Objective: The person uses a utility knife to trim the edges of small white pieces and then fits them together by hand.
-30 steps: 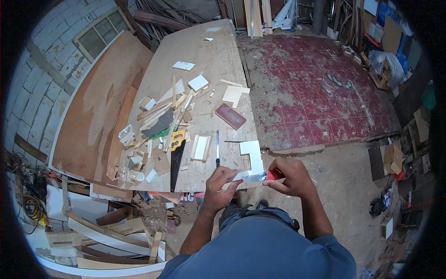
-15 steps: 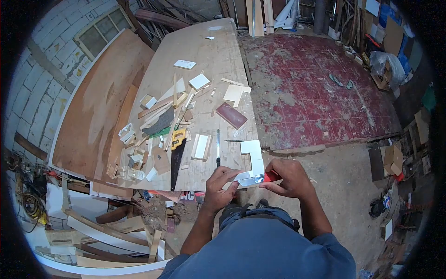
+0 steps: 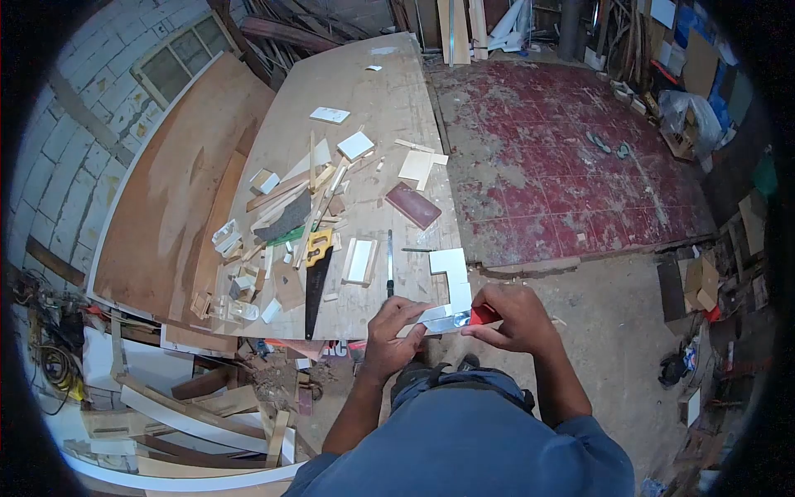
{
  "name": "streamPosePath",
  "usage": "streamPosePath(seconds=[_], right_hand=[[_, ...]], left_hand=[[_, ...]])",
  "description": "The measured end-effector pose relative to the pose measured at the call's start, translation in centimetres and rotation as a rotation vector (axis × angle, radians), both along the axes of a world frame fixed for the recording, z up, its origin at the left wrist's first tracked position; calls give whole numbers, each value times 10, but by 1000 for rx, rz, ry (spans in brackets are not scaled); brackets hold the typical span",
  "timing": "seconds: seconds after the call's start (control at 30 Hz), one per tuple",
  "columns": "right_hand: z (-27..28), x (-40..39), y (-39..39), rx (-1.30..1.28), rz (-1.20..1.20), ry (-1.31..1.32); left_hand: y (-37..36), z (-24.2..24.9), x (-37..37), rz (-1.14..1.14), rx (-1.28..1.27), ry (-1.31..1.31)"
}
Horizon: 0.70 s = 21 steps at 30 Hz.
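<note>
A white, step-cornered flat piece (image 3: 458,286) lies at the near right corner of the workbench, its near end between my hands. My left hand (image 3: 392,331) is closed with thumb and fingers pinching the left end of this piece. In my right hand (image 3: 515,319) is a red-handled tool (image 3: 484,315) with a shiny flat metal blade. That blade lies along the near edge of the white piece and reaches toward my left fingertips. The tool's exact kind is partly hidden by my fingers.
On the workbench (image 3: 356,74) lie a yellow-handled saw (image 3: 318,248), a thin metal strip (image 3: 390,261), a dark red block (image 3: 413,206) and several wood offcuts. A large brown board (image 3: 178,182) leans left. Scrap wood (image 3: 199,414) is piled at lower left.
Both hands keep nearly the same place and grip. The metal blade has tilted slightly, and its shine looks different.
</note>
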State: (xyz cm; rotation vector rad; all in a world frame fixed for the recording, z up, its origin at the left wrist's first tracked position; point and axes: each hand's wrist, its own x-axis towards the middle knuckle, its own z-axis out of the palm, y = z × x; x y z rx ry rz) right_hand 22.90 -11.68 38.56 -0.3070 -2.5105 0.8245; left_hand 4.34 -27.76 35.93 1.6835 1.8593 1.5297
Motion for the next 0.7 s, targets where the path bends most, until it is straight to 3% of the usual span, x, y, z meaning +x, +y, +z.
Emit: streamPosePath(seconds=[0.7], right_hand=[[1,5,-5,-10,-20,-69]], left_hand=[[-6,-2,1,26,-7,66]])
